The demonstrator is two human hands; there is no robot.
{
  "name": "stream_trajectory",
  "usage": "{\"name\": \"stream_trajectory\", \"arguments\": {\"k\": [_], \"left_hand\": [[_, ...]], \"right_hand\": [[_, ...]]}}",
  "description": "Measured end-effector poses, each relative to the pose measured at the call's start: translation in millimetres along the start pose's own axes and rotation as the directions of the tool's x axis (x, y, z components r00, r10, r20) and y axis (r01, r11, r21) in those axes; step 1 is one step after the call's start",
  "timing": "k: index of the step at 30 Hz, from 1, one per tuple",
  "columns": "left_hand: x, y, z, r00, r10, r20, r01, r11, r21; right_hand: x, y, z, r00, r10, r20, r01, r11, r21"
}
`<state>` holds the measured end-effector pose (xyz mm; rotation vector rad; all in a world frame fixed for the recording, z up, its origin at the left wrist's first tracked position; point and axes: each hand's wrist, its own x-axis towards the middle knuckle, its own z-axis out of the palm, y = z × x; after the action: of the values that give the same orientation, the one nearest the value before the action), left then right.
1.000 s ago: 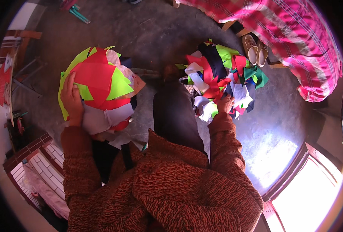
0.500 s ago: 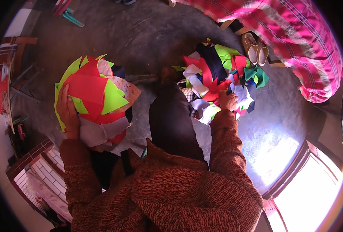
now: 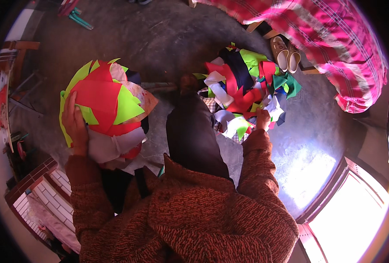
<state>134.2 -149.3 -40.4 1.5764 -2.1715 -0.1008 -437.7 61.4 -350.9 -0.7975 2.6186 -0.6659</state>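
On the left is a rounded stack of overlapping cloth pieces in red, lime green, grey and a pale print. My left hand rests against its left side, fingers stretched out along the cloth. To the right, a loose heap of fabric scraps lies on the floor, mixing red, lime, dark green, white, navy and checked pieces. My right hand is at the heap's near edge, its fingers closed on a scrap. Which piece it pinches is partly hidden among the others.
My dark-trousered leg lies between the two piles. Beige clogs sit beside a bed or seat draped in a pink plaid cover. Sunlight falls on the grey floor by a bright doorway. A folding frame stands far left.
My right hand has drawn slightly nearer and to the right at the heap's edge, and the scraps by its fingers have shifted. My left hand keeps its place on the stack.
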Motion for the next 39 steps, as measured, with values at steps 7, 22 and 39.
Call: {"name": "stream_trajectory", "arguments": {"k": [7, 22, 39], "left_hand": [[-0.1, -5.2, 2.7, 0.999, 0.026, -0.047, -0.027, 0.999, -0.033], [-17.4, -22.4, 5.1, 0.989, -0.031, -0.145, 0.040, 0.997, 0.063], [-24.1, -24.0, 6.8, 0.978, -0.199, -0.067, 0.204, 0.977, 0.064]], "right_hand": [[-14.8, 11.7, -28.1, 0.972, 0.235, 0.020, -0.119, 0.416, 0.901], [-26.5, -98.1, -144.8, 0.965, 0.015, 0.261, -0.259, -0.102, 0.961], [-203.7, -324.5, -228.8, 0.302, -0.927, -0.221, 0.874, 0.177, 0.452]]}}
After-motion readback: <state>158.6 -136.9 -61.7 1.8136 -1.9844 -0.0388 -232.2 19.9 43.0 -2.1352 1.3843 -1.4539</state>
